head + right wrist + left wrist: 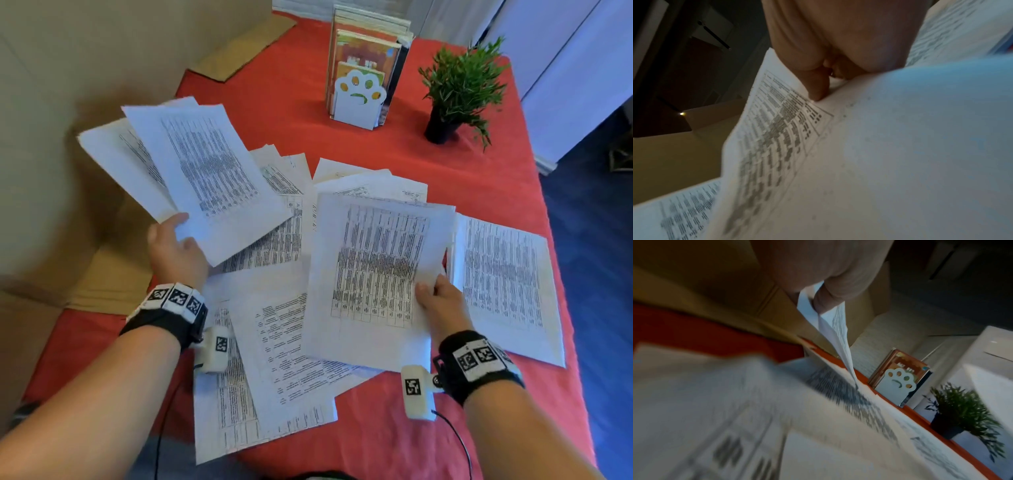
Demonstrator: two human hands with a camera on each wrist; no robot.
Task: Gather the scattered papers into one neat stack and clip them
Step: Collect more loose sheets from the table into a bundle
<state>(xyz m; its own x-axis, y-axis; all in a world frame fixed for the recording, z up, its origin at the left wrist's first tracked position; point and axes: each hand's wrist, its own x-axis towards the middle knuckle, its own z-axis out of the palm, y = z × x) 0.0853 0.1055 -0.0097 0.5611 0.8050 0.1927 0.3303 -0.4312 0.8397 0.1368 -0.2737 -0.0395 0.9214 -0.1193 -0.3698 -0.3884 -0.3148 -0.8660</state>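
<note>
Two small bundles of printed sheets are up off the table, one in each of my hands. My left hand (176, 248) pinches a few fanned sheets (205, 171) by their near corner, thumb on top and fingers underneath, and they tilt up and away to the left, over the edge of the red tablecloth (445, 178). In the left wrist view the same sheets (835, 331) hang edge-on from between the thumb and the fingers. My right hand (440, 303) grips another sheet (373, 270) near its right edge, thumb pressed on the printed side; the right wrist view shows that thumb (816, 87) bearing down on the page (777, 129), with the other fingers hidden beneath it.

The rest of the papers (274, 359) lie loose and overlapping across the near half of the cloth, some under the lifted ones, and one page (503, 287) lies flat just right of my right hand. I cannot see a clip anywhere.

Farther back stand a paw-shaped book holder (358, 99) with books in it and, to its right, a small potted plant (459, 89). Flat cardboard (239, 48) lies at the far left edge.
</note>
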